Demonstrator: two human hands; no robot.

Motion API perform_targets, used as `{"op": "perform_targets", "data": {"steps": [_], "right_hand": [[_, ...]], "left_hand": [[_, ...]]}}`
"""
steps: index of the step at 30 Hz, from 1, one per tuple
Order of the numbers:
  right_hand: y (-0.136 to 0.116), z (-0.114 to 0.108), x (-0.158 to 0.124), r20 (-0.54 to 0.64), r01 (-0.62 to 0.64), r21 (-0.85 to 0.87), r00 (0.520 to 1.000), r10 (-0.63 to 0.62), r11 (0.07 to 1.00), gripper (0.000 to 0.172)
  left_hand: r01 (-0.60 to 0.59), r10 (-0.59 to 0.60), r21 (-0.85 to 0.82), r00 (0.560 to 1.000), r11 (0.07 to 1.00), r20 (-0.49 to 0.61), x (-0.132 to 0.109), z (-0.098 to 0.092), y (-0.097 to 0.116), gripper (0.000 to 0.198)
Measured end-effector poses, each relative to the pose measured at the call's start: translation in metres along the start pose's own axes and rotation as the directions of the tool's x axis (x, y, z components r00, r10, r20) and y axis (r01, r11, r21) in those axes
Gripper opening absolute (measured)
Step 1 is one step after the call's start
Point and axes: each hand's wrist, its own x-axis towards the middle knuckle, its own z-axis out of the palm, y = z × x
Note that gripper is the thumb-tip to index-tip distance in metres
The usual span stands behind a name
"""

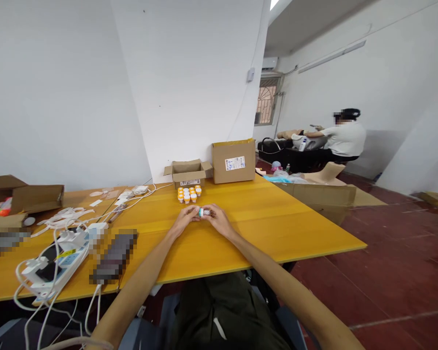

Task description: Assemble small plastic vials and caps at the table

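Both my hands meet over the yellow table [277, 218], holding a small bottle [206, 212] on its side between them. My left hand [186, 218] is closed at the bottle's teal and white end. Around the darker, labelled end, the fingers of my right hand [217, 219] are wrapped. Just behind my hands stands a tight group of several small bottles [187, 199] with orange and white tops. An open cardboard box [188, 178] is behind that group, with its flaps spread and its inside hidden.
A closed carton [234, 162] stands at the back. To the left lie a power strip [67, 265] with tangled white cables, a dark phone [115, 256] and an open box [38, 197]. Another person [345, 138] sits at the far right, beyond a large carton [314, 197].
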Motion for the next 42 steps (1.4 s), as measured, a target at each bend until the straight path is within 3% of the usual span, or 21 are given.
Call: {"op": "perform_targets", "data": {"steps": [7,25,32,42], "right_hand": [[0.000,0.000,-0.001,-0.023,-0.013,0.025,1.000,0.013,1.000,0.019],[-0.001,0.000,0.000,-0.016,-0.044,0.055,0.999,0.045,0.998,0.018],[0.008,0.002,0.002,-0.039,-0.129,0.165,0.990,0.137,0.978,0.031],[0.011,-0.001,0.003,-0.042,-0.077,0.138,0.996,0.084,0.987,0.031]], "left_hand": [[0.051,-0.052,0.038,0.999,0.998,0.014,0.001,0.001,0.001,0.047],[-0.049,0.048,0.087,0.999,0.995,0.009,-0.003,-0.005,0.001,0.039],[-0.013,0.012,0.057,1.000,0.998,0.013,0.001,-0.006,-0.004,0.041],[0.010,-0.012,0.047,0.998,0.999,0.060,0.001,-0.005,-0.004,0.041]]}}
